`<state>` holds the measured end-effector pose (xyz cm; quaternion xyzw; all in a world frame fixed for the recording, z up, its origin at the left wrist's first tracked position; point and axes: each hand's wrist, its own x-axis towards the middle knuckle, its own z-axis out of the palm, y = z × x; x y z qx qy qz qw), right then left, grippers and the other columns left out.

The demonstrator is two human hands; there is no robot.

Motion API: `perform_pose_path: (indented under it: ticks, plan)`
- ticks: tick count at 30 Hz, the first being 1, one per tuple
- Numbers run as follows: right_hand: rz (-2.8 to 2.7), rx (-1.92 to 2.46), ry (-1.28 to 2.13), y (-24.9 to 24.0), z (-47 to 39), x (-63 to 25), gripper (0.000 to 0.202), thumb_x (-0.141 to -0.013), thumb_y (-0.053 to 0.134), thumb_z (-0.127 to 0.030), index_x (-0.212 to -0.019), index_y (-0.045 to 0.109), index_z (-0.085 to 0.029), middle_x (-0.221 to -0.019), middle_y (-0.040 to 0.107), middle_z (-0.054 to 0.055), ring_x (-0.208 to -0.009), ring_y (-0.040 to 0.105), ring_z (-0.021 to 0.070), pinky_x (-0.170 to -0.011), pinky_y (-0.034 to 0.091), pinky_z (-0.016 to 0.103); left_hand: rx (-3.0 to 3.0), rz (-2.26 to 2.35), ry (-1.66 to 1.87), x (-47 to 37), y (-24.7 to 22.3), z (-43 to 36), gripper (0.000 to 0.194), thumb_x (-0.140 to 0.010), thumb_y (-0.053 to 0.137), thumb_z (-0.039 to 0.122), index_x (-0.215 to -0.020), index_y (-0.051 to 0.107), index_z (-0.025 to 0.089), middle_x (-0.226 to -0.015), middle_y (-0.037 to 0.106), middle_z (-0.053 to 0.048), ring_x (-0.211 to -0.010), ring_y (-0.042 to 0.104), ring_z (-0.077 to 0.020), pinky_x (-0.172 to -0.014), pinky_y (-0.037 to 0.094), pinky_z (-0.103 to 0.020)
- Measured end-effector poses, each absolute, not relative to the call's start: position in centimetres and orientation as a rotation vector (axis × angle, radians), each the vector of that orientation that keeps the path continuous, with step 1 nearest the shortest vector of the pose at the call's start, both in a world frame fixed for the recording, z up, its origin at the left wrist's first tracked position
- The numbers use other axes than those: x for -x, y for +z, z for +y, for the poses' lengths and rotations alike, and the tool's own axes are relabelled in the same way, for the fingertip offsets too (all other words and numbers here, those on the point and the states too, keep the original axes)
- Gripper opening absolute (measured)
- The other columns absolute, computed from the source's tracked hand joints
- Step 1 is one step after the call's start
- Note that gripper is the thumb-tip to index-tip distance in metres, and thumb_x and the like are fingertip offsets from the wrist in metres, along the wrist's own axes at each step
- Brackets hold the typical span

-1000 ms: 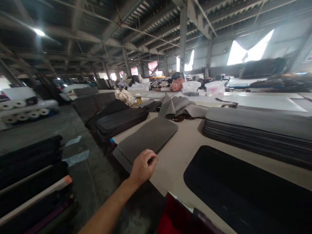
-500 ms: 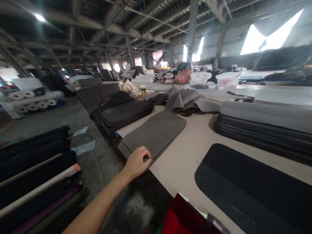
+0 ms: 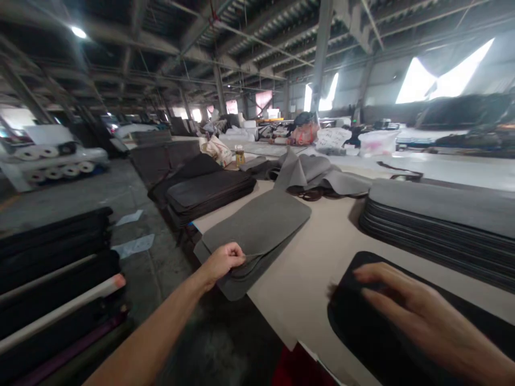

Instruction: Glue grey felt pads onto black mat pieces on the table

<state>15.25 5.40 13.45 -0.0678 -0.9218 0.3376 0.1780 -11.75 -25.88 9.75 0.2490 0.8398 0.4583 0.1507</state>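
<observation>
My left hand (image 3: 225,261) pinches the near corner of a thin grey mat (image 3: 257,220) with rounded corners and raises that corner. Beneath it lies another grey sheet (image 3: 237,288), its corner reaching past the table edge. To the right, my right hand (image 3: 406,305) hovers above a black mat (image 3: 362,332), slightly blurred, with thumb and forefinger apart and nothing visible between them. Whether it touches the black mat I cannot tell.
A tall stack of dark mats (image 3: 426,228) stands at the right. Another black stack (image 3: 209,190) is at the left, with crumpled grey material (image 3: 306,171) behind. Fabric rolls (image 3: 52,236) lie lower left. A person (image 3: 304,128) is in the background.
My right hand has come into view over the black mat. My left hand has shifted slightly left and up, lifting the grey mat's corner off the sheet beneath.
</observation>
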Motion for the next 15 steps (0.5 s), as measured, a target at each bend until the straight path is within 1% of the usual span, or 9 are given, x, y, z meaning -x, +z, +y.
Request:
perform_pose_path:
  ticks: [2, 3, 6, 8, 10, 15]
  plan:
    - [-2.695, -0.019, 1.024, 14.0, 2.0, -11.3, 0.02, -0.092, 0.053, -0.031, -0.104, 0.067, -0.024, -0.111, 0.067, 0.005, -0.09, 0.064, 0.0196, -0.08, 0.051, 0.031, -0.686, 2.474, 1.326, 12.0, 9.5, -25.7, 0.018, -0.067, 0.054, 0.038, -0.072, 0.05, 0.02, -0.061, 0.049, 0.005, -0.058, 0.045, -0.0131, -0.057, 0.032, -0.025]
    - [-2.71, -0.106, 1.058, 14.2, 0.4, -9.4, 0.019, -0.091, 0.052, -0.025, -0.102, 0.066, -0.023, -0.109, 0.066, 0.004, -0.088, 0.063, 0.0183, -0.079, 0.05, 0.03, -0.679, 2.513, 1.324, 12.1, 9.4, -25.5, 0.016, -0.069, 0.053, 0.036, -0.071, 0.05, 0.021, -0.061, 0.048, 0.005, -0.058, 0.044, -0.0131, -0.057, 0.031, -0.025]
    - [-2.664, -0.325, 1.078, 14.2, -3.6, -4.9, 0.017, -0.086, 0.052, -0.012, -0.094, 0.065, -0.019, -0.096, 0.065, 0.004, -0.089, 0.06, 0.0177, -0.079, 0.046, 0.028, -0.692, 2.629, 1.303, 12.1, 9.2, -25.1, 0.011, -0.072, 0.053, 0.031, -0.07, 0.048, 0.022, -0.06, 0.047, 0.005, -0.06, 0.044, -0.0139, -0.059, 0.03, -0.026]
    - [-2.633, -0.461, 1.028, 13.7, -5.4, -2.6, 0.016, -0.083, 0.053, -0.007, -0.089, 0.065, -0.017, -0.091, 0.064, 0.004, -0.091, 0.058, 0.0182, -0.083, 0.044, 0.028, -0.715, 2.687, 1.295, 12.0, 9.1, -24.8, 0.008, -0.073, 0.053, 0.029, -0.07, 0.048, 0.022, -0.061, 0.048, 0.005, -0.062, 0.046, -0.0147, -0.06, 0.031, -0.027]
    - [-2.658, -0.54, 0.978, 13.1, -6.7, -0.6, 0.018, -0.081, 0.053, -0.004, -0.086, 0.066, -0.016, -0.09, 0.065, 0.006, -0.091, 0.058, 0.0187, -0.085, 0.043, 0.028, -0.735, 2.729, 1.312, 12.0, 9.1, -24.8, 0.009, -0.076, 0.052, 0.03, -0.071, 0.048, 0.022, -0.063, 0.049, 0.005, -0.064, 0.048, -0.0157, -0.062, 0.033, -0.027]
    - [-2.782, -0.454, 1.065, 11.5, -6.8, 3.6, 0.021, -0.072, 0.057, 0.0, -0.08, 0.068, -0.016, -0.09, 0.067, 0.007, -0.096, 0.059, 0.021, -0.092, 0.042, 0.029, -0.756, 2.845, 1.485, 12.4, 9.5, -25.8, 0.021, -0.087, 0.047, 0.043, -0.079, 0.047, 0.024, -0.067, 0.046, 0.005, -0.065, 0.05, -0.0174, -0.063, 0.038, -0.029]
